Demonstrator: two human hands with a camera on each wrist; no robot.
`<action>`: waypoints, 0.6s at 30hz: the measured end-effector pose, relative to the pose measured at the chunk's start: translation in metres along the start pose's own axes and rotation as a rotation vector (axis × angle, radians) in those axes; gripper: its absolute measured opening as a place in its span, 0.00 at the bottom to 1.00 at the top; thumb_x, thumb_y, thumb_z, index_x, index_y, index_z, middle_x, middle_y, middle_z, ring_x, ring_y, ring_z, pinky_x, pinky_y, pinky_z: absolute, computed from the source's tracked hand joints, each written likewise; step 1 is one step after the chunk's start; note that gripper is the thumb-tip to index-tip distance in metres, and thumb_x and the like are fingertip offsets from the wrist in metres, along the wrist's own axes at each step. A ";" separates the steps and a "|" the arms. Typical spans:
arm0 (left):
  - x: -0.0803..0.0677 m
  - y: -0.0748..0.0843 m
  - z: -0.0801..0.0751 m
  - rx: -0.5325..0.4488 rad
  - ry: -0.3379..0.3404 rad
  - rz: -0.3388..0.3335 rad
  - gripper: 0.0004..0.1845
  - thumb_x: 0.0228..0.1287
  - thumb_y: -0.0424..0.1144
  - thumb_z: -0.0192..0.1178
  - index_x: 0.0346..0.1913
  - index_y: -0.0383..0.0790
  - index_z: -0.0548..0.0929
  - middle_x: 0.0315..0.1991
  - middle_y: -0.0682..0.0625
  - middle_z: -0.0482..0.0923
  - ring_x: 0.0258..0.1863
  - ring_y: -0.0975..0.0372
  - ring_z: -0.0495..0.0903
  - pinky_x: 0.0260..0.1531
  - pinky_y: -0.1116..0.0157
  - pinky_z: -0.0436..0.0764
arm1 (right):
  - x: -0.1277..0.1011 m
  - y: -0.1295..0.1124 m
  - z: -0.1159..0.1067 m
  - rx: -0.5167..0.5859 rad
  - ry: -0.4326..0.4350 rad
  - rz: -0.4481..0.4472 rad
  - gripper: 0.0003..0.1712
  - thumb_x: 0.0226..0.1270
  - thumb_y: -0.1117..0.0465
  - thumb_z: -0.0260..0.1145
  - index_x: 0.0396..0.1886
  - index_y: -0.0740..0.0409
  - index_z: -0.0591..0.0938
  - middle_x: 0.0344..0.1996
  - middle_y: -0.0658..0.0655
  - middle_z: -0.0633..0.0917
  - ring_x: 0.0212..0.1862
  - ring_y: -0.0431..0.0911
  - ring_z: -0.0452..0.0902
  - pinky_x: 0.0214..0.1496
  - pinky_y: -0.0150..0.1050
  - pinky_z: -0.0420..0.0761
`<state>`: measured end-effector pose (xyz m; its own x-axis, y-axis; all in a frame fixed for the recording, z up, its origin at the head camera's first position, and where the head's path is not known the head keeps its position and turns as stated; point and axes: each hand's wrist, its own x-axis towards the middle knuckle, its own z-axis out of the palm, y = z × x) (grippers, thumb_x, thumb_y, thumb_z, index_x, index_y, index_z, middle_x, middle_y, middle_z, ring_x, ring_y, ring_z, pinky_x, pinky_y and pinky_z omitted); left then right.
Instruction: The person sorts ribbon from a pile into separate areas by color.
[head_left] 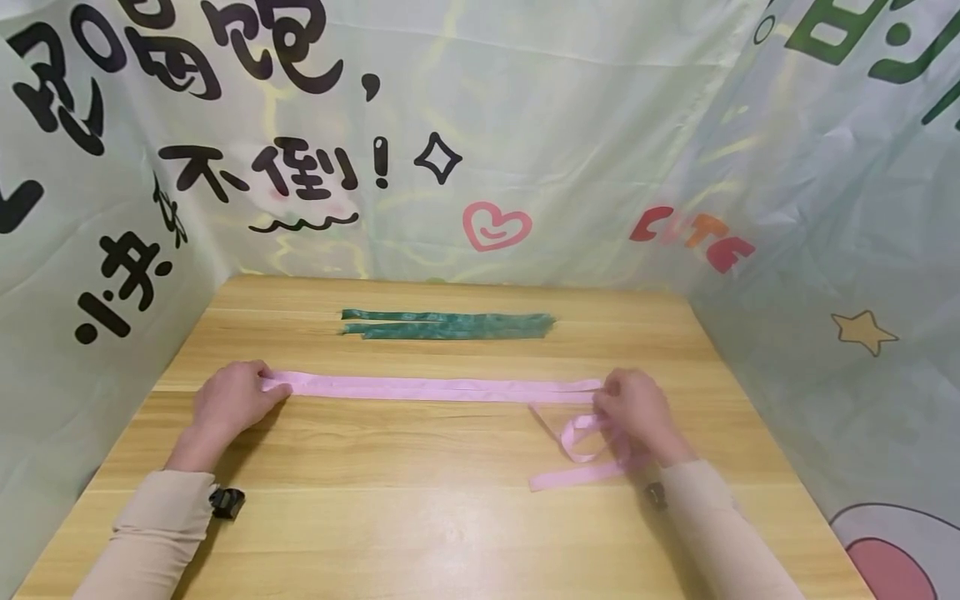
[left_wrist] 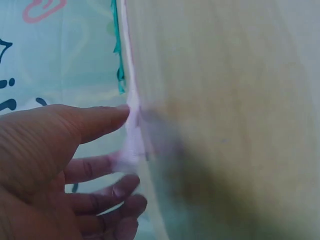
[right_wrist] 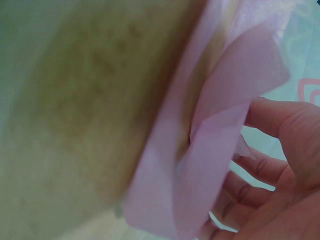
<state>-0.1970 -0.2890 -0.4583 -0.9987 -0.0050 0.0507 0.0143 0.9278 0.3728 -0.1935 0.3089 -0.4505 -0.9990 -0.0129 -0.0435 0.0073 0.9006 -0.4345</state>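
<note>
Pale printed cloth (head_left: 555,108), hung behind and at both sides. Wood-grained desk (head_left: 420,525), enclosed by it on three sides.

Item: pink ribbon (head_left: 435,389), stretched across the middle of the desk in two lengths side by side. Whether the wood is touched along the whole span cannot be told. Its left end is pinched between thumb and forefinger by the left hand (head_left: 232,400); its right end is gripped between thumb and fingers by the right hand (head_left: 637,412). Both ends are presumably held so that the lengths are kept straight and evenly matched.

Item: loose pink tail (head_left: 577,477), looped and trailed beside the right hand; probably left slack because only the stretched part is controlled.

Item: green ribbons (head_left: 495,325), laid in a flat bundle beyond the pink ribbon, touched by neither hand; likely placed there so that the nearer wood is left for handling.
</note>
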 end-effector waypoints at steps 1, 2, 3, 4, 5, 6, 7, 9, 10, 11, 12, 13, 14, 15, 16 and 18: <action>0.000 0.002 -0.001 0.005 0.021 0.002 0.25 0.67 0.50 0.69 0.49 0.27 0.84 0.38 0.32 0.84 0.33 0.43 0.81 0.27 0.51 0.75 | -0.001 0.000 -0.001 -0.005 0.022 -0.015 0.17 0.68 0.57 0.70 0.47 0.67 0.85 0.41 0.66 0.86 0.40 0.56 0.82 0.47 0.56 0.83; 0.000 0.004 -0.002 0.010 0.048 0.007 0.25 0.68 0.50 0.68 0.49 0.27 0.84 0.40 0.31 0.83 0.35 0.41 0.81 0.28 0.49 0.76 | -0.001 0.000 -0.002 -0.014 0.046 -0.029 0.19 0.68 0.57 0.71 0.49 0.68 0.84 0.44 0.68 0.85 0.43 0.59 0.81 0.48 0.58 0.82; -0.001 0.007 -0.002 0.017 0.070 0.016 0.25 0.69 0.50 0.67 0.50 0.27 0.84 0.42 0.29 0.82 0.37 0.38 0.81 0.30 0.47 0.76 | -0.002 0.000 -0.003 -0.018 0.068 -0.042 0.20 0.69 0.57 0.71 0.51 0.69 0.84 0.46 0.70 0.84 0.45 0.61 0.80 0.49 0.60 0.82; -0.001 0.010 -0.003 0.025 0.092 0.027 0.24 0.70 0.49 0.67 0.50 0.27 0.83 0.43 0.27 0.81 0.40 0.35 0.80 0.33 0.44 0.77 | -0.003 0.000 -0.004 -0.023 0.089 -0.054 0.21 0.69 0.56 0.71 0.52 0.70 0.83 0.48 0.71 0.82 0.46 0.62 0.79 0.49 0.61 0.81; -0.001 0.014 -0.004 0.032 0.112 0.037 0.23 0.70 0.48 0.66 0.51 0.27 0.83 0.45 0.26 0.80 0.42 0.33 0.79 0.35 0.41 0.76 | -0.004 -0.001 -0.004 -0.022 0.107 -0.065 0.21 0.70 0.57 0.70 0.53 0.70 0.83 0.49 0.72 0.82 0.48 0.63 0.79 0.50 0.62 0.80; -0.001 0.019 -0.004 0.038 0.123 0.045 0.23 0.71 0.47 0.65 0.52 0.26 0.83 0.47 0.24 0.80 0.44 0.32 0.78 0.38 0.39 0.76 | -0.005 -0.001 -0.005 -0.011 0.119 -0.074 0.21 0.70 0.57 0.70 0.53 0.70 0.83 0.50 0.72 0.82 0.49 0.64 0.78 0.51 0.62 0.80; -0.001 0.025 -0.004 0.044 0.133 0.054 0.23 0.71 0.47 0.65 0.53 0.26 0.83 0.48 0.24 0.80 0.46 0.32 0.78 0.41 0.37 0.75 | -0.006 -0.002 -0.006 0.001 0.126 -0.086 0.21 0.70 0.58 0.70 0.53 0.70 0.83 0.50 0.73 0.82 0.50 0.65 0.78 0.52 0.63 0.79; -0.001 0.037 -0.004 0.050 0.141 0.076 0.22 0.71 0.46 0.65 0.53 0.26 0.83 0.49 0.24 0.81 0.47 0.32 0.78 0.45 0.35 0.74 | -0.007 -0.005 -0.006 0.021 0.129 -0.106 0.20 0.71 0.58 0.69 0.53 0.70 0.84 0.50 0.72 0.83 0.52 0.66 0.78 0.56 0.65 0.78; -0.001 0.044 -0.003 0.050 0.140 0.088 0.22 0.72 0.46 0.65 0.53 0.27 0.84 0.48 0.24 0.82 0.47 0.32 0.79 0.46 0.34 0.74 | -0.008 -0.007 -0.006 0.034 0.127 -0.114 0.19 0.71 0.59 0.68 0.53 0.70 0.84 0.50 0.72 0.84 0.53 0.66 0.78 0.57 0.65 0.78; 0.000 0.051 -0.002 0.049 0.137 0.101 0.22 0.72 0.46 0.64 0.53 0.27 0.84 0.48 0.26 0.83 0.48 0.33 0.79 0.47 0.35 0.74 | -0.009 -0.009 -0.006 0.044 0.125 -0.123 0.19 0.71 0.59 0.68 0.53 0.70 0.84 0.50 0.72 0.85 0.54 0.67 0.78 0.59 0.66 0.77; 0.001 0.057 -0.001 0.045 0.126 0.115 0.21 0.73 0.46 0.64 0.54 0.28 0.84 0.49 0.26 0.84 0.48 0.34 0.80 0.48 0.34 0.74 | -0.009 -0.011 -0.006 0.056 0.120 -0.130 0.19 0.72 0.60 0.67 0.53 0.70 0.84 0.50 0.71 0.85 0.55 0.67 0.78 0.60 0.66 0.77; 0.002 0.064 0.000 0.042 0.114 0.134 0.21 0.73 0.46 0.63 0.54 0.29 0.84 0.49 0.27 0.85 0.49 0.34 0.81 0.49 0.35 0.75 | -0.010 -0.013 -0.006 0.065 0.117 -0.138 0.18 0.72 0.60 0.67 0.53 0.70 0.84 0.51 0.71 0.86 0.56 0.67 0.79 0.61 0.67 0.76; 0.003 0.071 0.002 0.034 0.100 0.155 0.21 0.74 0.46 0.63 0.54 0.29 0.84 0.49 0.29 0.85 0.49 0.34 0.81 0.50 0.35 0.75 | -0.011 -0.015 -0.006 0.078 0.110 -0.139 0.18 0.72 0.60 0.66 0.53 0.70 0.84 0.51 0.71 0.86 0.57 0.68 0.78 0.62 0.67 0.76; 0.005 0.079 0.004 0.032 0.086 0.179 0.21 0.74 0.46 0.63 0.54 0.29 0.85 0.49 0.30 0.86 0.50 0.35 0.82 0.51 0.35 0.76 | -0.012 -0.017 -0.006 0.086 0.104 -0.139 0.18 0.73 0.60 0.66 0.54 0.70 0.84 0.52 0.71 0.86 0.57 0.67 0.78 0.63 0.67 0.76; 0.007 0.087 0.007 0.027 0.075 0.202 0.20 0.74 0.46 0.62 0.54 0.30 0.85 0.48 0.31 0.87 0.49 0.36 0.83 0.52 0.36 0.76 | -0.014 -0.018 -0.006 0.094 0.100 -0.139 0.18 0.73 0.60 0.65 0.54 0.69 0.85 0.52 0.71 0.86 0.58 0.67 0.78 0.63 0.66 0.76; 0.009 0.104 0.014 0.016 0.069 0.257 0.19 0.74 0.45 0.63 0.54 0.31 0.86 0.47 0.33 0.88 0.49 0.38 0.84 0.52 0.37 0.77 | -0.017 -0.020 -0.005 0.112 0.084 -0.136 0.17 0.74 0.59 0.65 0.54 0.68 0.85 0.53 0.70 0.85 0.59 0.67 0.78 0.64 0.67 0.76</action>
<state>-0.2055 -0.1878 -0.4317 -0.9567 0.2068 0.2046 0.2657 0.9077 0.3248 -0.1768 0.2931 -0.4363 -0.9913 -0.0908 0.0952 -0.1277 0.8392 -0.5286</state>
